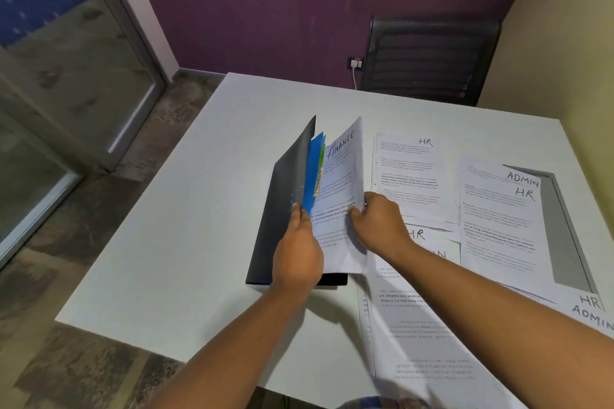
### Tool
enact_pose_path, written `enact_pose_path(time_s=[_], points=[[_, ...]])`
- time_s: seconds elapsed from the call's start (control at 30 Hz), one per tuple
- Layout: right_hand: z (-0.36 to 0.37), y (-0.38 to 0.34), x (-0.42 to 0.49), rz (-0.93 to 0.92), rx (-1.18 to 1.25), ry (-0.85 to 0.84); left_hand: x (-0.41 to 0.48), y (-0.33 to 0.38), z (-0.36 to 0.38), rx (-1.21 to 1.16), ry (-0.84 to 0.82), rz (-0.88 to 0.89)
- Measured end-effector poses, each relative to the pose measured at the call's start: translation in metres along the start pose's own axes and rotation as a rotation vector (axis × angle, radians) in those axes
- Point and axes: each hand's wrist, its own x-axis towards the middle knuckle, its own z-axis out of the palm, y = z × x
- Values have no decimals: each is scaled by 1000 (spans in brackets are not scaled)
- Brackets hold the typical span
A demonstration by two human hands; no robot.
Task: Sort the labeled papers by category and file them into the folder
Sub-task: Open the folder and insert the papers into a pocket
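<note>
Folder (285,202) sits mid-table, spine side left, its front flap raised steeply. Blue divider (314,169) stands just inside the flap, with small tabs on its edge too blurred to read. FINANCE sheet (342,183) stands half-lifted against the divider, top edge up, bottom edge at the folder's near end.

Left hand (297,249): fingers curled over the near edge of the flap and divider, thumb on the paper side, gripping the folder. Forearm comes in from bottom centre.
Right hand (378,222): pinches the FINANCE sheet's right edge about halfway up, fingers curled round it, wrist over loose paper.

Right of the folder: HR sheet (408,173) flat, just beside it. Second HR sheet (418,234) partly under the right wrist. ADMIN/HR stack (498,219) further right, overlapping. HR/ADMIN sheets (591,309) at the frame's right edge. Upside-down sheets (415,325) under the right forearm reach the table's near edge.

Table (166,226): left half bare, open room left of the folder and behind it. Right side papered nearly to the edge.

Chair (428,56) behind the far edge, socket (355,63) on the purple wall beside it, glass door (66,60) far left.
</note>
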Motion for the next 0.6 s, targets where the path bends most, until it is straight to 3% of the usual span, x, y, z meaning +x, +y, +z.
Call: enact_pose_path(time_s=[0.07, 0.37, 0.6], points=[[2, 0, 3, 23, 7, -74, 1, 0, 0, -2, -5, 0], [-8, 27, -7, 61, -39, -28, 6, 2, 2, 19, -25, -26], [-27, 99, -40, 117, 20, -76, 11, 0, 19, 155, -95, -8]])
